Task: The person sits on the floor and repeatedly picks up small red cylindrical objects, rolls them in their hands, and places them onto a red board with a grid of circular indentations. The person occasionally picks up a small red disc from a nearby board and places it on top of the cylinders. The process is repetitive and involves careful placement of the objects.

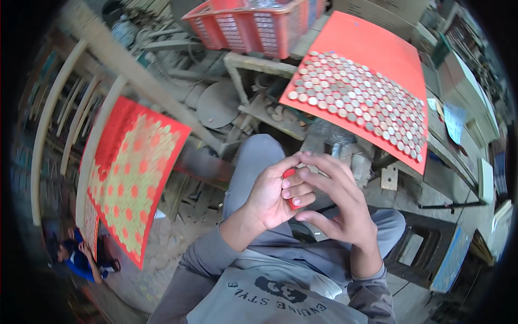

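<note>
My left hand (270, 197) is raised above my lap with its fingers curled in. Inside them is a small red object (293, 204), showing only in parts between the fingers, so its full shape stays hidden. Close by on the right, my right hand (345, 202) curves toward it, thumb and fingers apart. Its upper fingertips meet or overlap the tip of the left hand; whether they touch is unclear. Ahead to the right lies a red sheet (372, 40), its near part covered with rows of small pale round discs (359, 102).
On the left, another red sheet (183, 135) carries yellowish and red discs beside a wooden rack (51, 116). A red plastic crate (280, 32) stands at the far middle. A person in blue (78, 264) is at the lower left. A dark stool-like piece (399, 259) sits right.
</note>
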Demonstrator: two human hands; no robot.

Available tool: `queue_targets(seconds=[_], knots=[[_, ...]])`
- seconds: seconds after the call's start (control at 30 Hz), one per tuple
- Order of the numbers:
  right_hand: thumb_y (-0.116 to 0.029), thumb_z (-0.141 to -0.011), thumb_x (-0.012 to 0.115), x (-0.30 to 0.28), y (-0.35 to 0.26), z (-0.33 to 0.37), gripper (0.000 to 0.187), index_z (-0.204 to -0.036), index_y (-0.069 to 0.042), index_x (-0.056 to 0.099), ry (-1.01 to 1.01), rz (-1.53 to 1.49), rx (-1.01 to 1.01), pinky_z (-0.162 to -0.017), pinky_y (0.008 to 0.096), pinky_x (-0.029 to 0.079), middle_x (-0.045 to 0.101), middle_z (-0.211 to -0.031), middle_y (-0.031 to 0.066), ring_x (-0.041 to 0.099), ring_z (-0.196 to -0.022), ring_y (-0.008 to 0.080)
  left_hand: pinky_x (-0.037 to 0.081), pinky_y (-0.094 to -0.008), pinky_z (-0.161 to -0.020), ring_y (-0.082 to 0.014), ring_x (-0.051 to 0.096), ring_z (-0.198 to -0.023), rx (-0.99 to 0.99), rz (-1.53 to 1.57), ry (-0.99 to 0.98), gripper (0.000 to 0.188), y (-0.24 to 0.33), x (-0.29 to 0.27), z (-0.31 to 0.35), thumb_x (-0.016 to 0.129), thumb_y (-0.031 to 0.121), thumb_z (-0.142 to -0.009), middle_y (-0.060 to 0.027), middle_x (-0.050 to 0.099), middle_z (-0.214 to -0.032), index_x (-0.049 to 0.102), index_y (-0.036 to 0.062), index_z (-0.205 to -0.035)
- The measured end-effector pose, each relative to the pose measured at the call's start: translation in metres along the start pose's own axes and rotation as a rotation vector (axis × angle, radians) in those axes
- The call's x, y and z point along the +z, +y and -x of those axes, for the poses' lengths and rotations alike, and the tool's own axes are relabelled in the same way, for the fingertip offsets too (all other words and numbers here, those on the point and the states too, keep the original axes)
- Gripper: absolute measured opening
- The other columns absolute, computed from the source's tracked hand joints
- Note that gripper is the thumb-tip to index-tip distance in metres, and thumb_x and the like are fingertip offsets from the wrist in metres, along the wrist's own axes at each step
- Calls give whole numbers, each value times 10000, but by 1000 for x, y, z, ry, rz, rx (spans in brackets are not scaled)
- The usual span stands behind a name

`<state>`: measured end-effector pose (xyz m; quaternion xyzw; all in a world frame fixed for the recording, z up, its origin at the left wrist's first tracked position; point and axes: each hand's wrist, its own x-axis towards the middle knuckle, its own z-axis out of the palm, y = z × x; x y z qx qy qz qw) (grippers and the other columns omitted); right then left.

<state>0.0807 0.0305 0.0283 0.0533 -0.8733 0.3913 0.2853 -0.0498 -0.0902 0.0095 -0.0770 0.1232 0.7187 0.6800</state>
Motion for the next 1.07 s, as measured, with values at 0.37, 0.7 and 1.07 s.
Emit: queue_targets(seconds=[0.37, 0.7, 1.07], knots=[[-134, -557, 830, -35, 46, 42, 677, -1189, -28, 611, 184, 201, 239, -1013, 472, 404, 654, -1148, 108, 612, -1096, 314, 325, -269, -439, -111, 369, -454, -275, -254, 42, 548, -20, 0, -106, 321, 540, -998, 39, 387, -544, 563, 48, -996], [-101, -565, 836, -35, 80, 53, 666, -1177, 13, 598, 556, 294, 222, -891, 393, 480, 643, -1086, 144, 621, -960, 283, 466, -387, -961, -285, 576, -1110, -154, -476, -529, 583, -36, -50, -137, 356, 433, -1026, -216, 533, -1218, 315, 4, -1418], [-103, -749, 747, -26, 98, 74, 421, -1135, -13, 609, 480, -524, 510, -990, 340, 405, 596, -1122, 120, 560, -1077, 225, 539, -346, -900, -210, 640, -1051, -462, -587, -268, 493, 3, -66, -154, 562, 313, -974, -109, 612, -1195, 498, -42, -1310]])
